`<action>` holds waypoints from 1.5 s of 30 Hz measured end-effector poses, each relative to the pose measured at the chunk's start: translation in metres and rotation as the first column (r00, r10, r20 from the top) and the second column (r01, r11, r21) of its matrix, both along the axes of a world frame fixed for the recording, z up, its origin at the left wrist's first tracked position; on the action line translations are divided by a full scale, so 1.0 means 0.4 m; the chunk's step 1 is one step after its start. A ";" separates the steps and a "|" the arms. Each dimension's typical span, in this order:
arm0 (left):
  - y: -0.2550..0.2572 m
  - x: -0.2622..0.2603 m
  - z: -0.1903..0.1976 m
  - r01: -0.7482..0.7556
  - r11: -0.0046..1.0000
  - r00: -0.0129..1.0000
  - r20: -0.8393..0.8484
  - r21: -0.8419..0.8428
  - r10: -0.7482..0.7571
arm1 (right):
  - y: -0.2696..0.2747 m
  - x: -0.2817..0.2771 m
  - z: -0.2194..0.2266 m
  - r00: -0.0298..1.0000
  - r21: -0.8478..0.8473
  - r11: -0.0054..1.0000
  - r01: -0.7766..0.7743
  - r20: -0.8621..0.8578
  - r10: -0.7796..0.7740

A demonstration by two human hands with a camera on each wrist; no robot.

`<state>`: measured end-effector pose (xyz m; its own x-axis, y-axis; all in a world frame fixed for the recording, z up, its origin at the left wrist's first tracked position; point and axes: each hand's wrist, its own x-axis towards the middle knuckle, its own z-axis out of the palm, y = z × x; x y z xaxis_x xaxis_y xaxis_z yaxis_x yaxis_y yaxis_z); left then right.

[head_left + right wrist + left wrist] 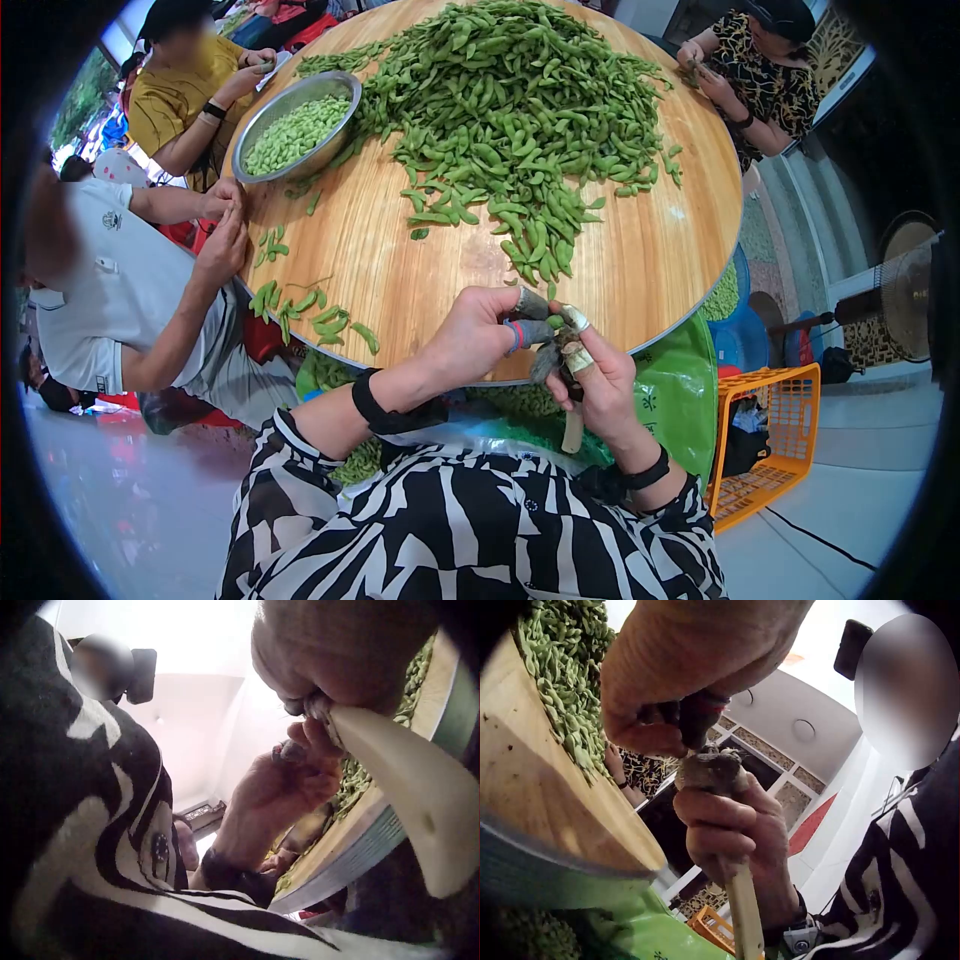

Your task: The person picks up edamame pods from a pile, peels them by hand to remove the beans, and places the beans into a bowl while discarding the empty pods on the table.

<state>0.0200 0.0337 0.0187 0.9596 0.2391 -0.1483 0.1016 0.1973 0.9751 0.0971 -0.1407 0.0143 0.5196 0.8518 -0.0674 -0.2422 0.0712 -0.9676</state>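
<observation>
Both hands meet at the near edge of the round wooden table (380, 230). My left hand (475, 330), with dark coverings on thumb and finger, pinches a small green pod (555, 322), mostly hidden. My right hand (600, 385), pale wrapping on its fingers, grips a pale-handled tool (572, 432), whose handle points down. In the left wrist view the handle (742, 907) comes out below the curled fingers of the right hand (727, 825); the tool's working end is hidden. The right wrist view shows the handle (412, 787) close up and the left hand (274, 787) beyond it.
A large heap of green pods (520, 110) covers the table's far side. A metal bowl (335, 135) of shelled beans stands at the left, with loose pods (330, 322) nearer. People sit left and far right. An orange crate (795, 420) stands on the floor at right.
</observation>
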 end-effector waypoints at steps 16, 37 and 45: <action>0.015 -0.009 -0.017 0.111 0.966 0.993 0.067 -0.234 -0.098 | -0.010 0.018 -0.008 1.000 0.059 0.998 -0.004 0.001 0.004; 0.119 -0.135 0.092 0.567 -0.036 0.788 -0.554 0.823 -0.268 | -0.085 0.051 -0.032 0.691 -0.209 0.947 -0.244 0.648 0.321; 0.184 0.080 -0.013 0.094 0.319 0.979 -0.030 0.943 -0.199 | -0.058 0.027 -0.025 0.700 -0.247 0.947 -0.203 0.640 0.317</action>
